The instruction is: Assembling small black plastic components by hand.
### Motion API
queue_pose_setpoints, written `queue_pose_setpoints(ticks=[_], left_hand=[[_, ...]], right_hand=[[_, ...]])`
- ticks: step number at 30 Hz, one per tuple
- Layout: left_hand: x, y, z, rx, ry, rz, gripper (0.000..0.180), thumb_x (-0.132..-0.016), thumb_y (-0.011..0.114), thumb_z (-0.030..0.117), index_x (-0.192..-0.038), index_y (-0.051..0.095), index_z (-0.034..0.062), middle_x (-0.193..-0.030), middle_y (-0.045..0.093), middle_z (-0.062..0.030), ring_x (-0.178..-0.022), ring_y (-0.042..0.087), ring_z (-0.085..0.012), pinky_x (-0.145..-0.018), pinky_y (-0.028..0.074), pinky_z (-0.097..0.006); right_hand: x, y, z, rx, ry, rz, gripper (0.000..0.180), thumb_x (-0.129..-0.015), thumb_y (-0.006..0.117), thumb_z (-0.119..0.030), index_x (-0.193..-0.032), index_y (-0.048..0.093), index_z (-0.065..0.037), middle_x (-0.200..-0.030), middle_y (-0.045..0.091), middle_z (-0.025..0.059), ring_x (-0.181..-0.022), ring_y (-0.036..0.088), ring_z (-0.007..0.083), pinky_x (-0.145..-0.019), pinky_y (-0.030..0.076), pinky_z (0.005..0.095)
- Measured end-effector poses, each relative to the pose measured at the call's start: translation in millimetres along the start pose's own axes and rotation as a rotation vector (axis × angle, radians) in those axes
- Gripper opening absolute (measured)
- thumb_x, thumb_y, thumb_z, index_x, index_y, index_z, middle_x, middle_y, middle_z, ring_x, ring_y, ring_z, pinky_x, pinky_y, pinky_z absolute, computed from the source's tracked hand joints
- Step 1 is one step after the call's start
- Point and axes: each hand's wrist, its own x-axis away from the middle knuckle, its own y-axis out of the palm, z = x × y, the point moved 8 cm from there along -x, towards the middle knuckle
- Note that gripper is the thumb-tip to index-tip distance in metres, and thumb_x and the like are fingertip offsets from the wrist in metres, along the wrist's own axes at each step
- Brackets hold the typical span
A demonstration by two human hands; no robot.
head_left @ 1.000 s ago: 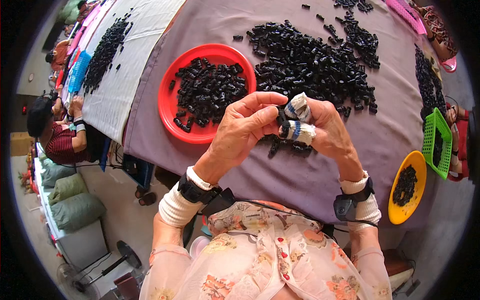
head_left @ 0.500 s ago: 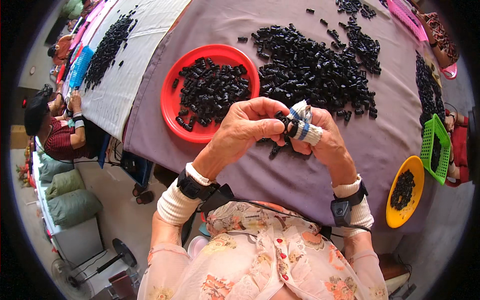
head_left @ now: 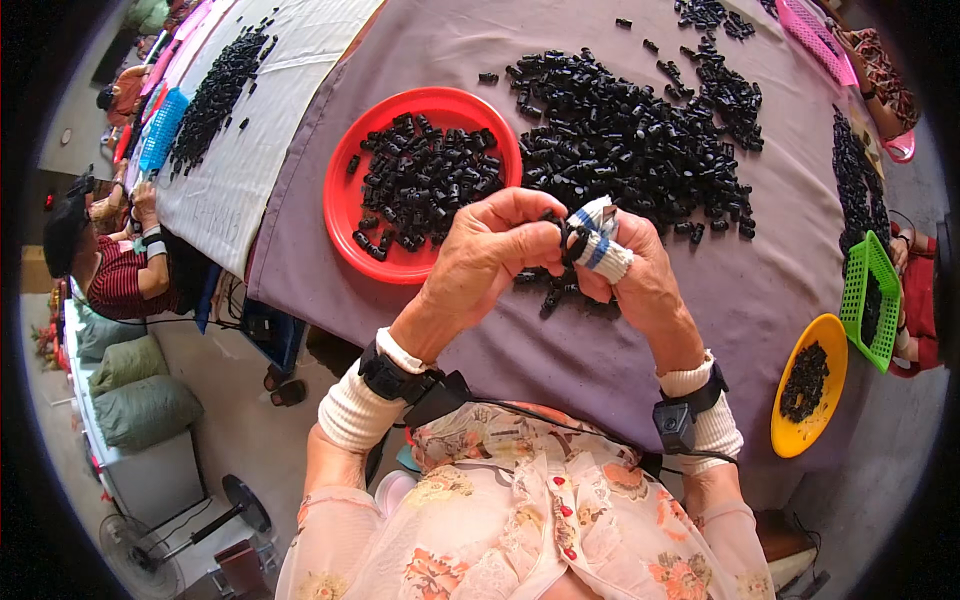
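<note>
My left hand is closed in a pinch, thumb against forefinger, on a small black plastic part. Facing it, my right hand is curled round the same spot. White knitted finger wraps with blue stripes cover some of its fingers and hide much of what they grip. Both hands meet above the table, in front of a large heap of small black cylindrical parts. To their left lies a red round tray holding many similar parts.
A yellow plate with black bits rests at the right table edge, beside a green basket. Co-workers sit at the left and right. At a white-covered table on the left is another heap and a blue basket.
My hands stay together with slight finger movement. The left fingertips have shifted a little on the black part, and the right hand's wrapped fingers have tilted slightly.
</note>
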Motion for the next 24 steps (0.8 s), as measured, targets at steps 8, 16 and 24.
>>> queue_pose_setpoints(ticks=[8, 16, 24], left_hand=[[0.1, -23.1, 33.2, 0.047, 0.154, 0.055, 0.015, -0.082, 0.059, 0.003, -0.097, 0.058, 0.0005, -0.085, 0.062, -0.0087, -0.069, 0.06, -0.0152, -0.065, 0.052, -0.028], [19.6, -75.0, 63.7, -0.041, 0.285, 0.22, 0.014, -0.081, 0.057, 0.001, -0.095, 0.059, 0.0022, -0.086, 0.062, -0.0076, -0.063, 0.056, -0.0112, -0.06, 0.045, -0.026], [18.9, -74.4, 56.1, 0.063, 0.249, 0.158, 0.014, -0.082, 0.057, 0.002, -0.096, 0.058, 0.0029, -0.09, 0.061, -0.0084, -0.063, 0.053, -0.0105, -0.057, 0.042, -0.026]], right_hand=[[4.9, -26.7, -2.2, 0.093, 0.033, 0.15, 0.011, -0.082, 0.06, -0.016, -0.08, 0.056, -0.006, -0.051, 0.043, -0.0025, -0.039, 0.036, 0.0054, -0.037, 0.027, 0.0205], [6.7, -52.2, -8.1, 0.069, -0.009, 0.193, 0.01, -0.083, 0.059, -0.015, -0.081, 0.056, -0.006, -0.05, 0.041, -0.0027, -0.039, 0.036, 0.0053, -0.036, 0.027, 0.0202], [8.5, -47.6, -1.9, 0.094, 0.028, 0.162, 0.01, -0.082, 0.06, -0.015, -0.082, 0.057, -0.005, -0.05, 0.042, -0.0023, -0.039, 0.037, 0.0054, -0.037, 0.027, 0.0203]])
